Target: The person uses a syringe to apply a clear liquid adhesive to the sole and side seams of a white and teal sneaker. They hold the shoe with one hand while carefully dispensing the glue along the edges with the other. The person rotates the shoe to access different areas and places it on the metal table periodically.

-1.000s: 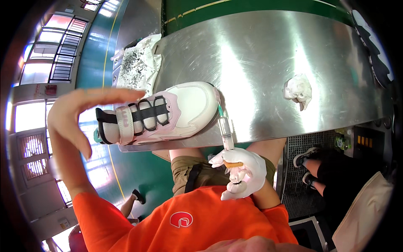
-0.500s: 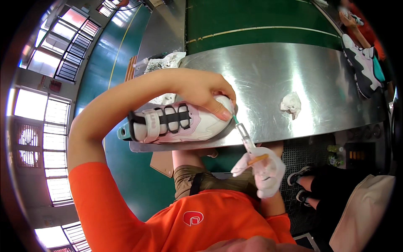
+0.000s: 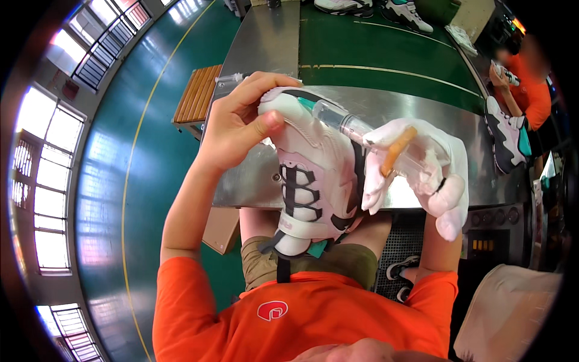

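A white and pale pink sneaker point(image 3: 329, 160) with black laces is held up over the table's near edge, its toe pointing away from me and its heel toward my lap. My bare left hand point(image 3: 244, 123) grips the toe, thumb on the upper and fingers around the far side. In my white-gloved right hand point(image 3: 419, 172) is a clear syringe point(image 3: 347, 122) with a green tip. That tip meets the right side of the toe, near the edge of the sole. An orange-brown band wraps a finger of the glove.
The metal table point(image 3: 470, 114) meets a green belt point(image 3: 386, 54) with other sneakers point(image 3: 407, 15) at its far end. A second sneaker point(image 3: 506, 136) stands on the right beside a co-worker in orange point(image 3: 534, 90). Left are a slatted wooden stool point(image 3: 196, 90) and another syringe point(image 3: 232, 78).
The sneaker has turned from lying sideways, toe to the right, to being raised with its toe pointing away. My right hand has moved up and to the right with the syringe.
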`<state>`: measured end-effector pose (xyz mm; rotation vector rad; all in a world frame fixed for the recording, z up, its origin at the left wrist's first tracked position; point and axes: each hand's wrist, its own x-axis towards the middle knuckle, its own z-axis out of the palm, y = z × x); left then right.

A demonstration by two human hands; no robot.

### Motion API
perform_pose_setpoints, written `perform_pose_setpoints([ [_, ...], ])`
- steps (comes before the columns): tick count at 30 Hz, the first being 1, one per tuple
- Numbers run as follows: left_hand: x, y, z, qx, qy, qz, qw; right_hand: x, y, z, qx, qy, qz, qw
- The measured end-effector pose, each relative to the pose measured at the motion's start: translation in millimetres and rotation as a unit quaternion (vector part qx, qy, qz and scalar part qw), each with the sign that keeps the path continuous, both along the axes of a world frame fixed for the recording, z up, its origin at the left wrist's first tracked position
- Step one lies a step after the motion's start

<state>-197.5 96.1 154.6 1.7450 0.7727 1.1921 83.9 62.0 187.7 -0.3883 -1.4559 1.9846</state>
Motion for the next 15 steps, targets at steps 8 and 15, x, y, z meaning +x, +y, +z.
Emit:
perform_pose_setpoints([
  [8, -27.0, 9.7, -59.0, -0.070, -0.084, 0.133, 0.985, -18.6, 30.9, -37.7, -0.018, 0.001, -0.032, 0.999],
  [15, -31.5, 15.2, -74.1, -0.130, -0.112, 0.162, 0.972, -24.8, 46.1, -57.1, 0.022, -0.018, -0.047, 0.998],
])
